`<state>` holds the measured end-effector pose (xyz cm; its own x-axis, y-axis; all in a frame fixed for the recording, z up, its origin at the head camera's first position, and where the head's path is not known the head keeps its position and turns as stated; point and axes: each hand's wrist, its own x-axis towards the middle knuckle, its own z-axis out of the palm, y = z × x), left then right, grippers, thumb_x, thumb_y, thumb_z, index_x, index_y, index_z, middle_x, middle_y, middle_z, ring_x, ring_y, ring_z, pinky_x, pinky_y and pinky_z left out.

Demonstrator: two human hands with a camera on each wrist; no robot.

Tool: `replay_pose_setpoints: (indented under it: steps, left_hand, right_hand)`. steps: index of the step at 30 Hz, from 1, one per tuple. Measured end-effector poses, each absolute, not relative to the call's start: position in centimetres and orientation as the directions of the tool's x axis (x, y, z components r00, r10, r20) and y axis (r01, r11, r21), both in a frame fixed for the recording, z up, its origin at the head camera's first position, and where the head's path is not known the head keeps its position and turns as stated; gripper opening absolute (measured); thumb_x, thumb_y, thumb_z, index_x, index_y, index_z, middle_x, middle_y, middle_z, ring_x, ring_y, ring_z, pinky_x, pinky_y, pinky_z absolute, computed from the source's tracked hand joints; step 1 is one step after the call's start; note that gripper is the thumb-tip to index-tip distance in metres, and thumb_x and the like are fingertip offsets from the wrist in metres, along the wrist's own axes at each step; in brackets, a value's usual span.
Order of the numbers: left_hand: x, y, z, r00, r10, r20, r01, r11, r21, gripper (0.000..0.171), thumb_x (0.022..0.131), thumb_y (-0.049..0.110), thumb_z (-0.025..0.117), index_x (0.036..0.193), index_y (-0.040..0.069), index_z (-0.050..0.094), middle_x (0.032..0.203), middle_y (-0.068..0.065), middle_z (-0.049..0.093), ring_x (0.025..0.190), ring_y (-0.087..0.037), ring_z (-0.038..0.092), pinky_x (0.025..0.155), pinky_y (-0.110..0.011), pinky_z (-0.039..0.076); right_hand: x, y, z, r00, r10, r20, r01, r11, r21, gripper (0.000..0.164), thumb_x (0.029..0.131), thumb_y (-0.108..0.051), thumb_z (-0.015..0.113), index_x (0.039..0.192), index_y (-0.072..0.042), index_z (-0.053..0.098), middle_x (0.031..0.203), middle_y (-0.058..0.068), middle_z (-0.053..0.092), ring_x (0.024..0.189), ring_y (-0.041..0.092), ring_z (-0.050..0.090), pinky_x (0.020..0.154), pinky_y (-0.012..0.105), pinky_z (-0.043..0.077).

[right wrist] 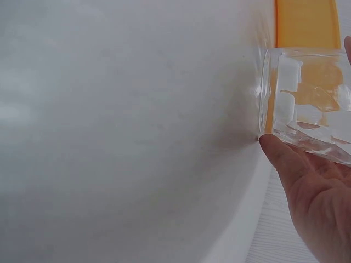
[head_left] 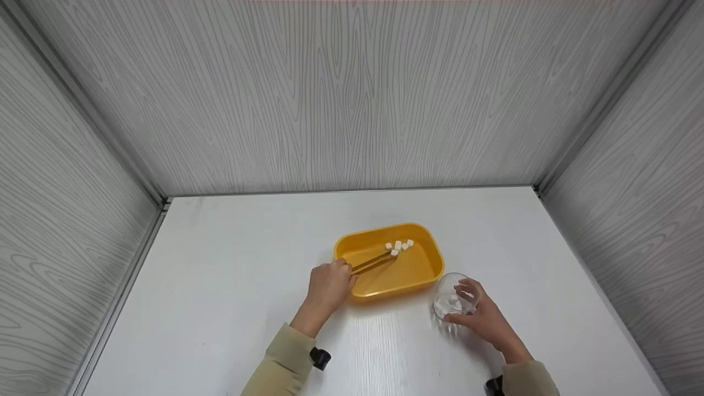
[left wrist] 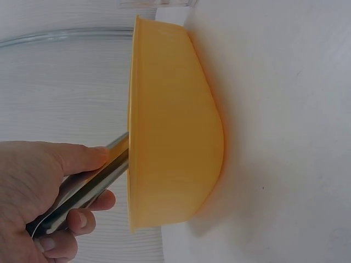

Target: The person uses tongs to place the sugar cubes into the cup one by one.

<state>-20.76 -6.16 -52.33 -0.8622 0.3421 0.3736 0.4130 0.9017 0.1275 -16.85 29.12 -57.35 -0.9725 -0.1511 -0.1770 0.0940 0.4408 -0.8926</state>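
Observation:
My left hand (head_left: 330,283) grips metal tongs (left wrist: 90,189) at the left side of a yellow tray (head_left: 379,289). The tongs' arms slant over the rim into the tray, and their tips are at a small white cube (head_left: 394,253). Several similar white cubes (head_left: 398,245) lie just behind it. To the tray's right, my right hand (head_left: 487,316) holds a clear glass (right wrist: 315,104), thumb on the near side and fingers round the far side. Whitish pieces show through the glass near its base. The tray's wall hides the tong tips in the left wrist view.
The white tabletop (head_left: 231,264) extends around the tray and glass. Grey wood-grain panels (head_left: 352,99) stand at the back and on both sides. The glass stands close to the tray's near right corner.

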Motion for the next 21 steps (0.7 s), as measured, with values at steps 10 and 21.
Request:
replay_pose_setpoints:
  steps: [10,21]
  left_hand:
    - [-20.3,-6.9,-52.2,-0.846,0.332,0.417,0.429,0.888,0.163,0.022,0.082,0.022,0.08,0.073,0.004,0.07,0.065,-0.003,0.058,0.048,-0.015,0.049,0.043,-0.032,0.045]
    - [-19.5,-7.0,-51.3,-0.839,0.342,0.424,0.435,0.889,0.144,0.022,0.082,0.025,0.08,0.076,0.005,0.071,0.067,-0.002,0.058,0.048,-0.016,0.051,0.044,-0.032,0.045]
  right_hand:
    - [-16.6,28.8,-56.6,-0.97,-0.158,-0.185,0.1,0.433,-0.896,0.094,0.077,-0.016,0.085,0.148,-0.004,0.025,0.148,0.025,0.036,0.139,0.042,0.032,0.104,0.059,0.034]
    - [-16.9,29.2,-57.3,-0.97,-0.155,-0.185,0.104,0.423,-0.9,0.094,0.074,-0.02,0.087,0.147,-0.007,0.028,0.149,0.022,0.037,0.139,0.039,0.033,0.104,0.057,0.035]
